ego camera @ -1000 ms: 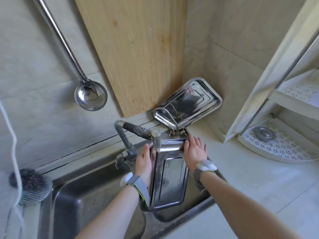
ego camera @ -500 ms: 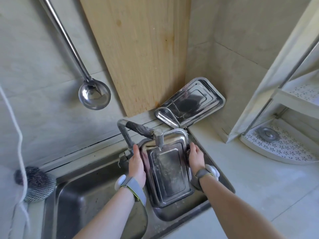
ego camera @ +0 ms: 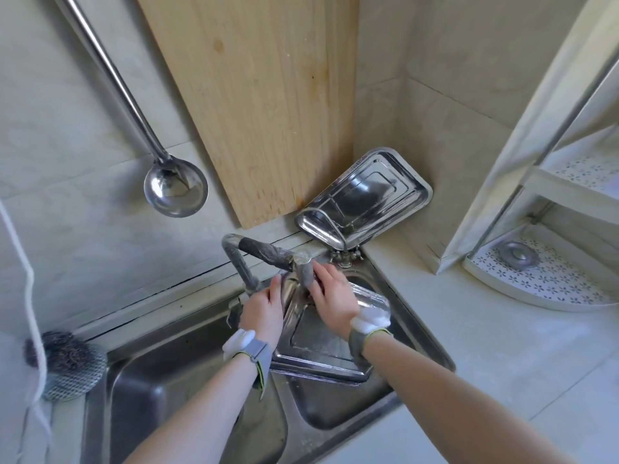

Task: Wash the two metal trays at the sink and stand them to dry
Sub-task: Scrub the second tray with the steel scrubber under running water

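Looking down on a two-basin steel sink (ego camera: 150,380) set in a pale tiled corner. Over the right basin, a metal tray (ego camera: 318,343) held tilted, with the far end under the spout of the tap (ego camera: 268,252). From the lower left, the left hand (ego camera: 263,309) on a straight forearm, fingers curled round the tray's left rim and gripping it. From the lower right, the right hand (ego camera: 331,296) laid palm-down on the tray's upturned face just beneath the spout, fingers straight and close together, holding nothing. On each wrist, a grey band (ego camera: 254,353) with a white pad. Behind the tap, a second tray (ego camera: 365,195) standing on edge on the counter, leaning into the wall corner just beside a tall wooden board (ego camera: 261,112). On the wall to the left, a hanging steel ladle (ego camera: 174,189); at the sink's left end, a wire scourer (ego camera: 70,363)
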